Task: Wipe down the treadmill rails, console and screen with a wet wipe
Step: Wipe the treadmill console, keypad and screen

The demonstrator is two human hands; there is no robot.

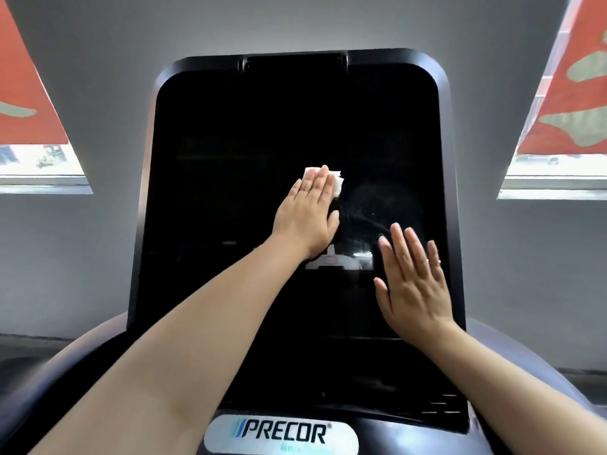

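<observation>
A large black treadmill screen (230, 178) fills the middle of the view, dark and switched off. My left hand (308, 215) lies flat on the glass near its centre, pressing a folded white wet wipe (437, 183) whose edges show past the fingertips. My right hand (412, 284) is spread flat, fingers straight, on or just over the lower right part of the screen; it holds nothing. Faint smears and specks show on the glass between the two hands. Below the screen the console (282, 433) carries a silver PRECOR badge.
Rounded dark console shoulders (65, 372) curve away on both sides below the screen. A grey wall stands behind, with a window and a red blind at the left (29, 103) and at the right (568, 93).
</observation>
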